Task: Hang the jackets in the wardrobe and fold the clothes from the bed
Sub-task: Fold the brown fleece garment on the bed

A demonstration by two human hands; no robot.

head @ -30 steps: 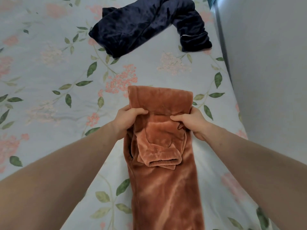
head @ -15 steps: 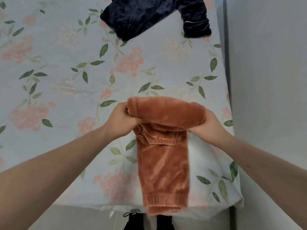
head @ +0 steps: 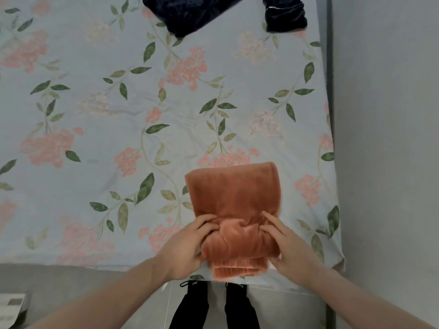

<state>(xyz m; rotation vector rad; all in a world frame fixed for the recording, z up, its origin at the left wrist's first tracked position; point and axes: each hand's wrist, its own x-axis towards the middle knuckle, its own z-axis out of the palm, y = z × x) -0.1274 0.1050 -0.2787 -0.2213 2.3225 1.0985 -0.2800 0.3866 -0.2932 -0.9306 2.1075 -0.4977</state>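
Note:
Folded rust-orange velvet trousers lie on the floral bed sheet close to the bed's near edge. My left hand grips the folded bundle on its left side, fingers curled into the fabric. On the right side my right hand holds the same bundle, fingers pressing into the cloth. The ribbed cuffs stick out below the fold between my hands. A dark navy velvet garment lies crumpled at the far end of the bed, partly cut off by the top edge.
A grey wall runs along the bed's right side. My black-clad legs stand on the floor just below the bed edge. A pale box corner shows at the lower left.
Both hands folded the upper part of the orange trousers down toward me onto the legs, making a compact bundle near the bed edge. The view shifted back and down.

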